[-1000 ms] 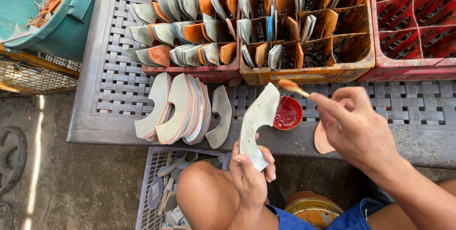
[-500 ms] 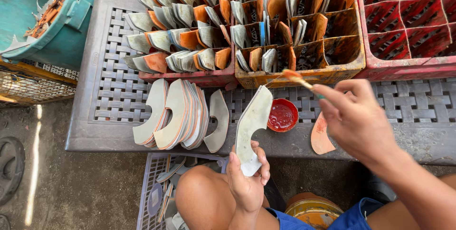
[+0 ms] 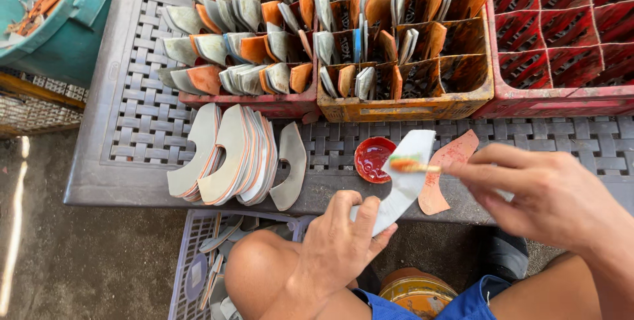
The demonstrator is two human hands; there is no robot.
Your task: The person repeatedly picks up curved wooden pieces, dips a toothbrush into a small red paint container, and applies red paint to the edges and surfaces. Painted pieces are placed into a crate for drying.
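The left hand [image 3: 340, 244] is clamped around the lower end of a curved grey piece [image 3: 403, 181], thumb on the face and fingers behind, tilting it up over the front edge of the brown woven-pattern surface [image 3: 132, 128]. The right hand [image 3: 541, 194] pinches a small brush [image 3: 413, 165], its tip wet and orange-red and touching the upper part of the piece. Just to the left of the tip sits a small round red dish [image 3: 372, 159] of glossy red liquid.

To do this stroke well, I would judge that the piece wants to be held steady against the knee, with the brush drawn along the curve in thin, even coats and kept off the gripping fingers.

The piece looks thin and stiff, like cut board or leather, matte grey and shaped as a crescent. A similar orange-tinted piece [image 3: 446, 175] lies flat on the surface just beside it. Further left, a fanned stack of grey crescents [image 3: 231, 155] rests with orange showing at the edges. Behind, a red crate [image 3: 251, 102] and an orange crate [image 3: 409, 105] hold more pieces upright in their compartments, grey and orange mixed. A second red crate [image 3: 561, 36] at the far right shows only its bare dividers. A lattice basket [image 3: 198, 260] below the surface holds flat offcuts.
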